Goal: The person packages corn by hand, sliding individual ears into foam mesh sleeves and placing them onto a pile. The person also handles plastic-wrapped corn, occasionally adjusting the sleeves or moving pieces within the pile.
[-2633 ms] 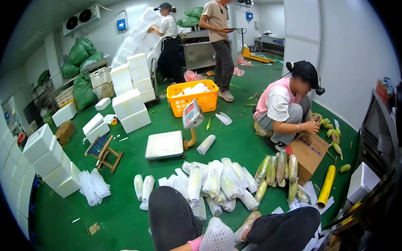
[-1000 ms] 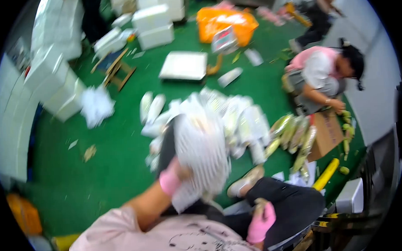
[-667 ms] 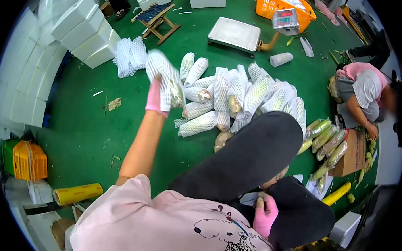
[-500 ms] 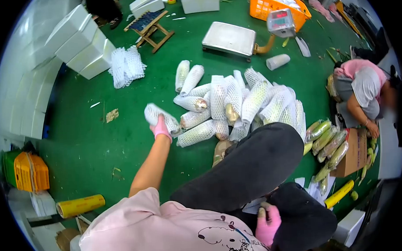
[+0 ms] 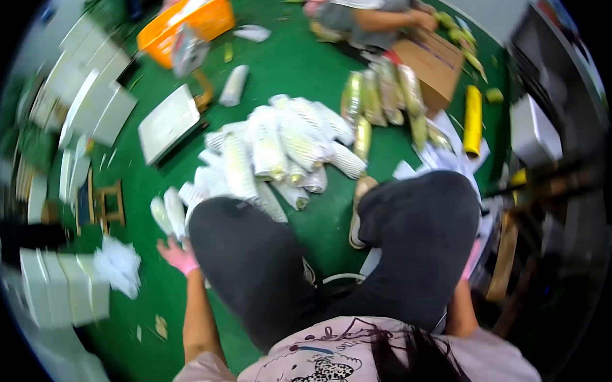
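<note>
My left hand (image 5: 179, 256), in a pink glove, is at the lower left beside my knee, its fingers spread. It is close to the ends of net-wrapped pieces (image 5: 174, 210) on the green floor. A heap of long pale produce in white foam nets (image 5: 277, 138) lies in front of my knees. Far to the right, beside my other knee, a pink strip of my right hand (image 5: 471, 259) shows; its fingers are hidden.
A scale (image 5: 170, 125) and an orange basket (image 5: 199, 23) stand at the upper left. White foam boxes (image 5: 65, 285) are at the left. A co-worker (image 5: 370, 13) crouches behind a cardboard box (image 5: 430, 65). Film-wrapped corn (image 5: 383, 94) and a yellow roll (image 5: 473, 121) lie nearby.
The view has swung to the right. My left hand has let go of the net-wrapped piece and spread its fingers. My right hand has moved from my lap to the outer side of my knee.
</note>
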Demonstrator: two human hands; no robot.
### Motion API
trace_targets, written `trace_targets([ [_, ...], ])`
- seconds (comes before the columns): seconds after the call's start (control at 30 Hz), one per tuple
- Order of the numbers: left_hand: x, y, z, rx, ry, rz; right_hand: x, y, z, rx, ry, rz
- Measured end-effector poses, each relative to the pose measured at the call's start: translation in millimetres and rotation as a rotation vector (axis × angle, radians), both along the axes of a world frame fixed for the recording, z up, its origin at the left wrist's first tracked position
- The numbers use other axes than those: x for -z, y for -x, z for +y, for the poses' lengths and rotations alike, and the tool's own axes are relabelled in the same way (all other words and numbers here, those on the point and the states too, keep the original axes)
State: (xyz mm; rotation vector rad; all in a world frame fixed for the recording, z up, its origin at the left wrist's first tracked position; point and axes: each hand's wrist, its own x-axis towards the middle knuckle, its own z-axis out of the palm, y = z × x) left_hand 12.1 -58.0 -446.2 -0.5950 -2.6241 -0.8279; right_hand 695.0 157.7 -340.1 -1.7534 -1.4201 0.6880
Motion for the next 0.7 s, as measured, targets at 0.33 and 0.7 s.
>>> trace_targets([
  [0.33,-297.0,-60.0,300.6,1.15,0.152,0.224,45.6,57.1,29.7,0.057,0.232,0.546],
  [0.7,-114.5,-314.8,399.0,1.744,0.019,-0.209,182.4,81.7,265.4,-0.454,0.232,-1.179],
])
